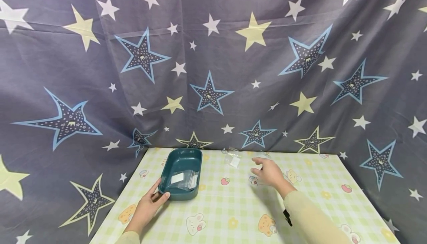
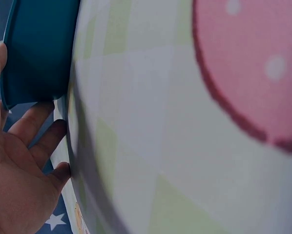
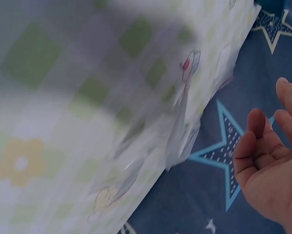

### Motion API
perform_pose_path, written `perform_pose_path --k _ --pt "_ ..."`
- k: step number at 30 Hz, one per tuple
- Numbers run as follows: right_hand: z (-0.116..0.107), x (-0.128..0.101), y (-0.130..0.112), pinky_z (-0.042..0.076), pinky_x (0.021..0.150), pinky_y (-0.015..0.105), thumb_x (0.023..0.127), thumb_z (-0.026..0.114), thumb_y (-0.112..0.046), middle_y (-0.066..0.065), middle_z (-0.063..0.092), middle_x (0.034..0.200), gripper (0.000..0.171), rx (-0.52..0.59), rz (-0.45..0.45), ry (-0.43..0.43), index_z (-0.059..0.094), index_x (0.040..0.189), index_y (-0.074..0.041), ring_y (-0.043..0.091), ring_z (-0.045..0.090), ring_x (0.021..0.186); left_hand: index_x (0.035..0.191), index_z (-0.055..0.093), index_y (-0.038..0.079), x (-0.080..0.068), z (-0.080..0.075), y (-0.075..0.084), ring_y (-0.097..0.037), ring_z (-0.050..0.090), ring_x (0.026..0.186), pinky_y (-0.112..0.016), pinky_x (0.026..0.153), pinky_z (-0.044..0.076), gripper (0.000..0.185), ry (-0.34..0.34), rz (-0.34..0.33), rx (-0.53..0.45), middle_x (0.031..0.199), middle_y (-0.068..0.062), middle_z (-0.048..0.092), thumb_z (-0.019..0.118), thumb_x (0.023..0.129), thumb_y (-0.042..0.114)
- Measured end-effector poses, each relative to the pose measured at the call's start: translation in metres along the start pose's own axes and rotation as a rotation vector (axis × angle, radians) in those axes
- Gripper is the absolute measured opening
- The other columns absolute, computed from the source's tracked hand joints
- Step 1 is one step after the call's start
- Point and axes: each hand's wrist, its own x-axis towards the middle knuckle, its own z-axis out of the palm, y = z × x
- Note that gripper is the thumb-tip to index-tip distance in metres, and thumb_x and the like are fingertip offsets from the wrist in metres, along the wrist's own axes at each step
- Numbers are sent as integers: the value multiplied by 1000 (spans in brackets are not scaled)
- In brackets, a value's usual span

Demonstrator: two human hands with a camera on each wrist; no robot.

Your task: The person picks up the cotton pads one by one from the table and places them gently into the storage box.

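Note:
A dark teal plastic bin (image 1: pixel 165 170) sits at the left of the table. My left hand (image 1: pixel 146 207) holds its near left corner, thumb at the near end and fingers along the left side. In the left wrist view, the hand (image 2: pixel 24 156) is at the wall of the bin (image 2: pixel 38 48). Inside the bin lie clear zip bags (image 1: pixel 185 179) with white labels. My right hand (image 1: pixel 269 172) hovers empty over the table, fingers loosely bent. Close beyond it lies a clear plastic bag (image 3: pixel 177 146), partly hidden by the hand in the head view. Another clear bag (image 1: pixel 233 160) with a white label lies left of it.
A green-checked cloth with cartoon prints (image 1: pixel 230 207) covers the table (image 1: pixel 213 229). Behind the table's far edge hangs a dark grey curtain (image 1: pixel 213 125) with stars. A black band (image 1: pixel 287 217) is on the right sleeve.

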Motion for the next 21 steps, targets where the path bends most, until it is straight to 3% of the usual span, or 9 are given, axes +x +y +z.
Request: perform_pose_path --k 21 --pt "-41 -26 64 60 93 59 100 75 -24 28 75 125 50 25 86 49 65 143 0 39 78 97 173 22 35 1 0 -3 -43 50 149 -55 116 52 99 0 5 13 160 -28 49 70 94 70"
